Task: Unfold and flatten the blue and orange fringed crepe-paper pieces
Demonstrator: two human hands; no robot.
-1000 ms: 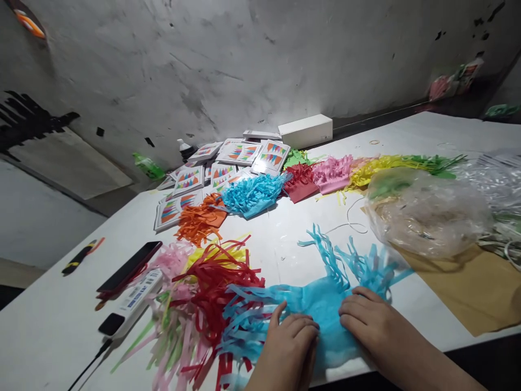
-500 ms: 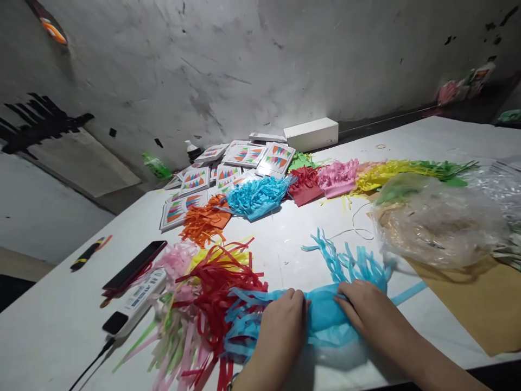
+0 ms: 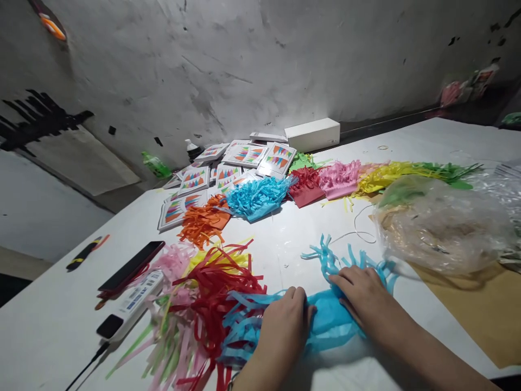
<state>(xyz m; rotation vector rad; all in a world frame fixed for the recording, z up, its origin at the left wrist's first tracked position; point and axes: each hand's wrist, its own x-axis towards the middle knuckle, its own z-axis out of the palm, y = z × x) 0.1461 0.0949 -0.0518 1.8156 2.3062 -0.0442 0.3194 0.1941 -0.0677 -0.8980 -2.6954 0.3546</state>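
Observation:
A blue fringed tissue-paper tassel (image 3: pixel 331 315) lies across the front of the table, with cut strips at both ends and an uncut band in the middle. My left hand (image 3: pixel 287 317) is closed on the band's left part, fingers curled over it and thumb toward the centre. On the right, my right hand (image 3: pixel 360 296) grips the paper where the band meets the far fringe; its fingertips are partly hidden in the strips. Beside my left hand, red tissue strips (image 3: pixel 211 282) overlap pink, yellow and pale green ones (image 3: pixel 179 326).
Folded fringed papers in orange (image 3: pixel 207 220), blue (image 3: pixel 259 198), red (image 3: pixel 305 187), pink and yellow run along the back. Behind them are printed packets (image 3: pixel 195 179) and a white box (image 3: pixel 312 134). A phone (image 3: pixel 132 266) and power strip (image 3: pixel 140 296) lie left; a plastic bag (image 3: pixel 443 228) sits right.
My right hand has shifted slightly up and away from me onto the far fringe, its fingers reaching over the strips. My left hand stays almost in place on the band.

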